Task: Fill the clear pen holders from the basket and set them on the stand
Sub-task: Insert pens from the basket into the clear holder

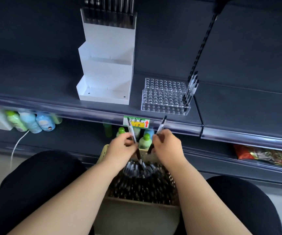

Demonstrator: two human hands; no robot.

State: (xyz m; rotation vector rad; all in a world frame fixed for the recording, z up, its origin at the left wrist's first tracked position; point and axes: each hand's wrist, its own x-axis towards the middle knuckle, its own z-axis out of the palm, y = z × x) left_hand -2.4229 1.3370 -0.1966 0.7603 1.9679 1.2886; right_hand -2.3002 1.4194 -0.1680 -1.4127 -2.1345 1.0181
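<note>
A pale perforated basket (103,154) full of black pens sits between my knees. My left hand (120,148) grips one pen (131,128) that points up and away. My right hand (168,145) grips another pen (161,125), tilted up to the right. On the dark shelf above stands a clear pen holder (164,97) with rows of holes; a few pens (190,89) stand in its right end. To its left is a white tiered stand (106,65), with a clear holder of pens (109,16) on its top tier.
A yellow-green price tag (136,122) is clipped to the shelf edge (86,109) just above my hands. Green and blue bottles (33,122) stand on the lower shelf, with packaged goods (265,154) at lower right. A white cable (17,143) hangs at left.
</note>
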